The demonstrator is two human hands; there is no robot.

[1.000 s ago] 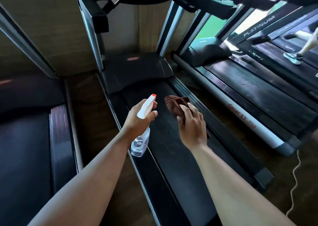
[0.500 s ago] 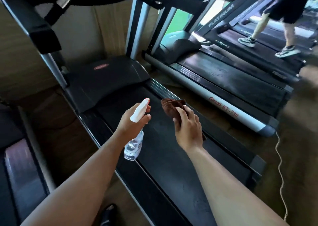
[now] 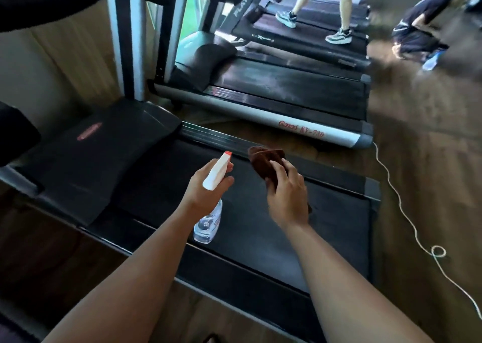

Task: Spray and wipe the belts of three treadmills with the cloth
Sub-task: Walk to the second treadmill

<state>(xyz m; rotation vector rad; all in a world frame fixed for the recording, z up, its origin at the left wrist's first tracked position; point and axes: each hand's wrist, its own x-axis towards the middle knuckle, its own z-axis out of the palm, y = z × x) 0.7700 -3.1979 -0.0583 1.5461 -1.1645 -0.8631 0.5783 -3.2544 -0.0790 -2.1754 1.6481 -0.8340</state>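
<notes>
My left hand (image 3: 206, 188) grips a clear spray bottle (image 3: 208, 224) with a white head and red nozzle, held above the black belt (image 3: 326, 228) of the nearest treadmill. My right hand (image 3: 285, 194) holds a brown cloth (image 3: 263, 160) just above the same belt, right of the bottle. A second treadmill with a silver side rail (image 3: 260, 115) stands beyond, its dark belt (image 3: 300, 81) smeared with pale streaks. Farther back is a third treadmill (image 3: 307, 34).
A person in sneakers (image 3: 336, 32) walks on the farthest treadmill. Another person (image 3: 422, 27) crouches on the wooden floor at top right. A white cord (image 3: 407, 212) trails over the floor right of the treadmills. Silver uprights (image 3: 135, 50) rise on the left.
The view has swung right, bringing the rear ends of the treadmills, the floor and the cord into sight. Both hands keep their hold over the near belt.
</notes>
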